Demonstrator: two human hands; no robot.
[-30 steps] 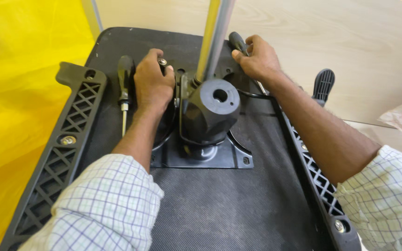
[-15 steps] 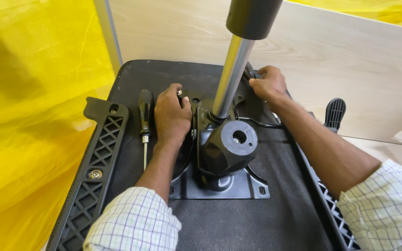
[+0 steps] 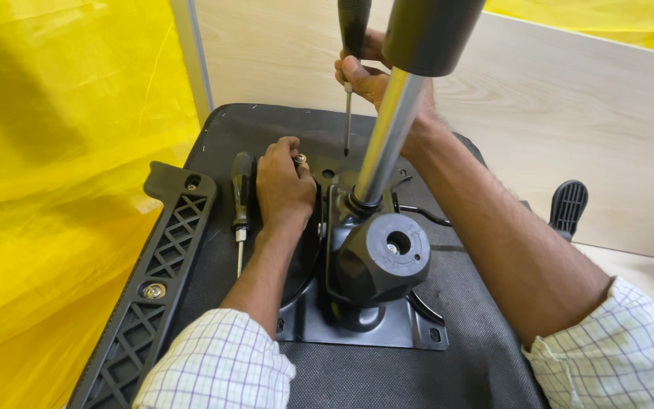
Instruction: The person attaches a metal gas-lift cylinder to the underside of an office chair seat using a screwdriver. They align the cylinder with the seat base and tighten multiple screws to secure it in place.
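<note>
An upturned office chair seat [image 3: 236,129] lies before me, its black metal tilt mechanism [image 3: 365,303] bolted on with a chrome gas cylinder [image 3: 387,140] rising from it. My left hand [image 3: 283,185] rests on the mechanism's far left corner, fingers pinching a small bolt [image 3: 299,159]. My right hand [image 3: 369,72] is raised beyond the cylinder, gripping a black-handled screwdriver [image 3: 351,68] held upright, its tip just above the plate near the bolt. A round black knob [image 3: 391,254] juts toward me.
A second screwdriver [image 3: 241,201] lies on the seat just left of my left hand. A black lattice armrest bracket [image 3: 157,273] runs along the seat's left edge, another armrest part [image 3: 568,206] at the right. Yellow plastic sheeting [image 3: 54,189] hangs at left; a wooden panel [image 3: 569,121] stands behind.
My right hand left the seat's far right side and rose with a screwdriver, now held upright behind the cylinder. My left hand stayed on the bolt. The view moved closer.
</note>
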